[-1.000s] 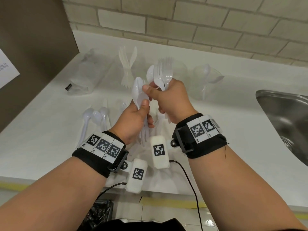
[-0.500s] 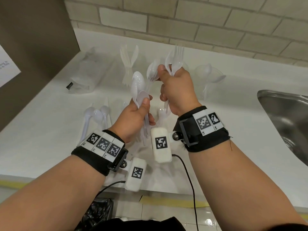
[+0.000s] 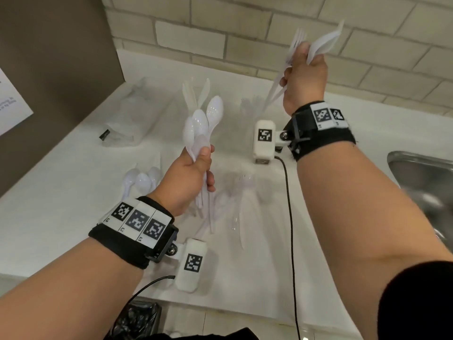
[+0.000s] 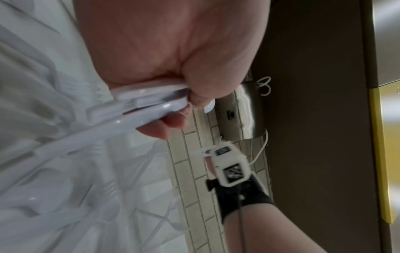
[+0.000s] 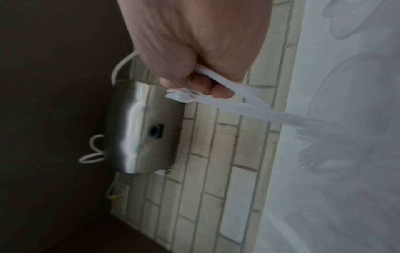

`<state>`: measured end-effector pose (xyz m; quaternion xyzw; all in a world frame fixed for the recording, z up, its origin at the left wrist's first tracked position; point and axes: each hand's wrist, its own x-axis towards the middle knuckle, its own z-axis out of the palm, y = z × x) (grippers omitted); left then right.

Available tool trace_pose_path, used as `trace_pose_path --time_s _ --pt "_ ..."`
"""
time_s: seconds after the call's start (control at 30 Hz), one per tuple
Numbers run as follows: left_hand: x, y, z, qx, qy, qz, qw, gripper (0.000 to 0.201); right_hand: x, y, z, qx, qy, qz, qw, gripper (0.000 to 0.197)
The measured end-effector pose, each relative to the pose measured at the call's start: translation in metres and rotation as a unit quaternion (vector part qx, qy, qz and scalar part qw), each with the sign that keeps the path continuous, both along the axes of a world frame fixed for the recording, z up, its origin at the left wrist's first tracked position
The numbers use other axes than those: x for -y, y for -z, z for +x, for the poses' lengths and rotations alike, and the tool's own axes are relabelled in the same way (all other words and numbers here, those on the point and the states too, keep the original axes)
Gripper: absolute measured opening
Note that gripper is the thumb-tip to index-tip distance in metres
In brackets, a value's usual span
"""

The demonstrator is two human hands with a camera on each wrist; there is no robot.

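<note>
My left hand (image 3: 193,173) grips a bunch of white plastic spoons (image 3: 203,121) upright by their handles, low over the white counter (image 3: 61,192). In the left wrist view the fingers (image 4: 194,85) curl round the spoon handles (image 4: 151,99). My right hand (image 3: 304,77) is raised high at the right, in front of the brick wall, gripping a bunch of white plastic forks (image 3: 297,42). The right wrist view shows the fork handles (image 5: 212,95) pinched under curled fingers (image 5: 201,83).
Loose white cutlery (image 3: 235,197) lies on the counter under my hands, and more spoons (image 3: 143,180) lie to the left. A clear plastic bag (image 3: 132,123) sits at the back left. A steel sink (image 3: 421,177) is at the right. A metal fixture (image 5: 138,130) hangs on the wall.
My right hand has pulled the forks away from the left hand, up and to the right. The left hand keeps the spoons in nearly the same place.
</note>
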<state>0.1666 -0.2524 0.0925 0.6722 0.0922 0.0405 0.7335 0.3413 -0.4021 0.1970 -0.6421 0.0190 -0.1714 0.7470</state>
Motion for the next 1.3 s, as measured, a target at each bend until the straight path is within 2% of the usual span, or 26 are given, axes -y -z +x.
trace_pose_path --time_s 0.17,0.3,0.37,0.43,0.53,0.6,0.67,0.73,0.8,0.87,0.9,0.97,1.03,1.13,1.23,1.3 --pt "-0.003 0.001 0.005 -0.012 -0.012 -0.008 1.0 0.02 -0.003 0.032 0.041 -0.045 -0.041 -0.105 0.993 0.022" --pt "-0.005 0.001 0.008 -0.02 -0.021 -0.03 0.999 0.02 -0.002 0.061 0.055 -0.117 -0.048 -0.208 0.97 0.032" --pt "-0.004 0.001 0.01 -0.02 -0.019 -0.037 0.999 0.02 -0.002 0.065 0.056 -0.122 -0.055 -0.242 0.961 0.031" --pt "-0.003 0.002 0.011 -0.02 -0.014 -0.036 0.999 0.021 0.0 0.069 0.058 -0.119 -0.067 -0.257 0.957 0.028" --pt "0.0 0.003 0.013 -0.021 -0.007 -0.035 0.999 0.021 0.002 0.067 0.056 -0.129 -0.066 -0.225 0.964 0.023" --pt "0.003 0.003 0.015 -0.025 -0.005 -0.04 0.999 0.021 0.003 0.066 0.055 -0.138 -0.065 -0.217 0.964 0.042" --pt "0.005 0.003 0.015 -0.028 0.0 -0.044 0.999 0.021 0.005 0.064 0.054 -0.132 -0.055 -0.232 0.962 0.052" --pt "0.007 0.004 0.015 -0.028 0.003 -0.048 0.998 0.021 0.004 0.062 0.051 -0.116 -0.043 -0.288 0.95 0.045" --pt "0.009 0.005 0.015 -0.026 0.006 -0.056 0.998 0.021 0.003 0.06 0.049 -0.097 -0.034 -0.362 0.926 0.03" --pt "0.01 0.006 0.014 -0.024 0.016 -0.067 0.997 0.022 0.001 0.056 0.043 -0.081 -0.022 -0.387 0.918 0.024" --pt "0.01 0.006 0.013 -0.024 0.025 -0.079 0.996 0.024 -0.001 0.053 0.037 -0.073 -0.02 -0.376 0.923 0.023" --pt "0.009 0.006 0.012 -0.027 0.056 -0.122 0.991 0.029 -0.006 0.043 0.015 -0.053 -0.05 -0.3 0.951 0.017" --pt "0.008 0.006 0.011 -0.031 0.092 -0.166 0.981 0.035 -0.01 0.034 -0.018 -0.066 -0.142 -0.202 0.967 0.021" --pt "0.01 0.005 0.009 -0.029 0.133 -0.191 0.972 0.038 -0.009 0.031 -0.065 -0.128 -0.281 -0.209 0.928 0.039" --pt "0.015 0.004 0.007 -0.037 0.162 -0.197 0.966 0.041 -0.006 0.037 -0.096 -0.148 -0.361 -0.131 0.911 0.025" --pt "0.016 0.005 0.006 -0.049 0.196 -0.23 0.952 0.046 -0.006 0.042 -0.107 -0.146 -0.374 -0.08 0.912 0.015"
